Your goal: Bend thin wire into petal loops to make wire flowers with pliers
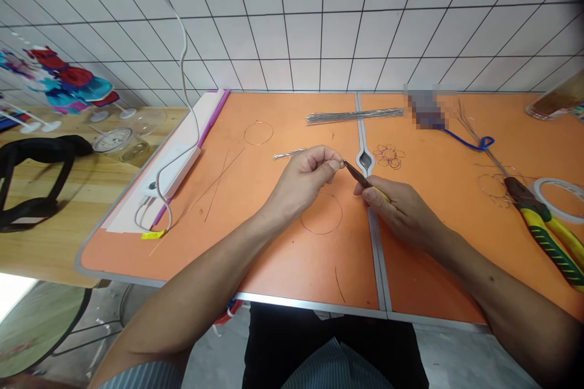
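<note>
My right hand (390, 200) is closed around needle-nose pliers (357, 175) with dark jaws and a yellow handle. The tips of the jaws meet the fingertips of my left hand (314, 170), which are pinched together. What they pinch is too small to make out. Below my left hand a thin wire ring (341, 219) shows against the orange table; whether it is joined to the pinched piece I cannot tell. Behind that hand a short bundle of wires (288, 154) is partly hidden. A wire flower shape (389, 157) lies beyond my right hand.
A long wire bundle (351, 115) lies at the back of the folding table (274, 255). Larger green-yellow pliers (542, 225) and a tape roll (559, 197) are at right. On the left are loose wires (214, 185), another ring (258, 133) and a corded power strip (176, 173).
</note>
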`<state>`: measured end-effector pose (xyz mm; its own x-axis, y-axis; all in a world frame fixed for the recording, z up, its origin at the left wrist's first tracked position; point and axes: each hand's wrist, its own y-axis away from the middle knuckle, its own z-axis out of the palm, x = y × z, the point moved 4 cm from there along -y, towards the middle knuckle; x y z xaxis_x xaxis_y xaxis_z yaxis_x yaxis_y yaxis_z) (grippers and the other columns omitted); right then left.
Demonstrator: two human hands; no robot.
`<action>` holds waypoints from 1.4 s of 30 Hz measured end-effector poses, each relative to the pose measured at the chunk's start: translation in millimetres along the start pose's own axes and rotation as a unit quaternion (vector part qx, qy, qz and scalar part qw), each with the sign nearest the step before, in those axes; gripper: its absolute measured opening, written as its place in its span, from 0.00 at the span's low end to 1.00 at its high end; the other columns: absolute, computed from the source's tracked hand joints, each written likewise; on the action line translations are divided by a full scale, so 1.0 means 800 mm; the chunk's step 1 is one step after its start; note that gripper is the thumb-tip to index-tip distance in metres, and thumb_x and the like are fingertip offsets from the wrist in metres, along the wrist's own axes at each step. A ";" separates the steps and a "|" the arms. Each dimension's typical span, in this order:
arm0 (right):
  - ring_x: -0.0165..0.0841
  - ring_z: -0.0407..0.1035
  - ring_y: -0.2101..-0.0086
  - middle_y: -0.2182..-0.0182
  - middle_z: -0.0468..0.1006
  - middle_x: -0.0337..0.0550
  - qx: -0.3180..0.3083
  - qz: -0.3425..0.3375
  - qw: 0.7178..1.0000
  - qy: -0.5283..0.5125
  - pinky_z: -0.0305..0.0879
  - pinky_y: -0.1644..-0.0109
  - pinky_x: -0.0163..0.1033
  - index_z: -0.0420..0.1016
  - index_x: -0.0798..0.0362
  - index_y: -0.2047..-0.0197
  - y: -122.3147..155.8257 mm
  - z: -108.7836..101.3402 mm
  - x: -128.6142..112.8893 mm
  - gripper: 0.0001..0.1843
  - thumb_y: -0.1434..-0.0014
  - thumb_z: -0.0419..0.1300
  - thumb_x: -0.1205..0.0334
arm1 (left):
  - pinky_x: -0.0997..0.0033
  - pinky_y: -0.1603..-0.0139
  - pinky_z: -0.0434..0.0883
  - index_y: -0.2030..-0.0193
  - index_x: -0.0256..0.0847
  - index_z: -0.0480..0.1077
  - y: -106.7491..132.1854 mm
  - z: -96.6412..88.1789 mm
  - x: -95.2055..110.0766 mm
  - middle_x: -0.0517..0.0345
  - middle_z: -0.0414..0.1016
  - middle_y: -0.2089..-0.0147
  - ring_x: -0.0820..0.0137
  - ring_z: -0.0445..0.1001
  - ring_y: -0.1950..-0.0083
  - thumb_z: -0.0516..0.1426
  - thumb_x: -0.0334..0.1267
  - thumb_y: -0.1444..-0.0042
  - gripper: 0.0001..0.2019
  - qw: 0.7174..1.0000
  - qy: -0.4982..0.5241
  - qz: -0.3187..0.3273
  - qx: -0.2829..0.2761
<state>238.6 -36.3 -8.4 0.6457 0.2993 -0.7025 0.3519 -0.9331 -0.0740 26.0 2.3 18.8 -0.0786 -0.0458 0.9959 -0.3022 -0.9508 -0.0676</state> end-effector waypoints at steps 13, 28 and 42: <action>0.39 0.73 0.62 0.64 0.81 0.43 -0.022 -0.003 0.998 -0.059 0.65 0.59 0.43 0.79 0.48 0.55 0.000 0.001 0.000 0.29 0.18 0.48 0.36 | 0.68 0.66 0.60 0.63 0.41 0.76 0.001 0.000 0.000 0.63 0.66 0.71 0.72 0.61 0.68 0.64 0.39 0.33 0.07 1.000 0.011 -0.001 -0.006; 0.39 0.73 0.63 0.64 0.80 0.42 -0.018 -0.016 0.999 -0.023 0.65 0.58 0.43 0.78 0.49 0.54 -0.001 -0.002 -0.001 0.33 0.18 0.44 0.32 | 0.67 0.66 0.58 0.62 0.41 0.77 0.001 -0.007 0.008 0.63 0.67 0.70 0.72 0.60 0.68 0.64 0.41 0.34 0.07 0.999 -0.027 0.015 -0.010; 0.39 0.71 0.66 0.65 0.79 0.42 0.001 -0.004 1.000 0.000 0.64 0.61 0.43 0.78 0.48 0.55 -0.001 -0.003 -0.002 0.30 0.18 0.46 0.34 | 0.68 0.65 0.61 0.62 0.41 0.78 0.002 -0.006 0.005 0.61 0.68 0.69 0.72 0.62 0.67 0.64 0.41 0.34 0.07 1.000 -0.011 0.000 -0.010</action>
<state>238.6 -35.3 -5.7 0.6432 0.3077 -0.7011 0.3563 -0.9308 -0.0817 20.9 2.0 22.3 -0.0587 -0.0530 0.9969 -0.3214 -0.9444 -0.0692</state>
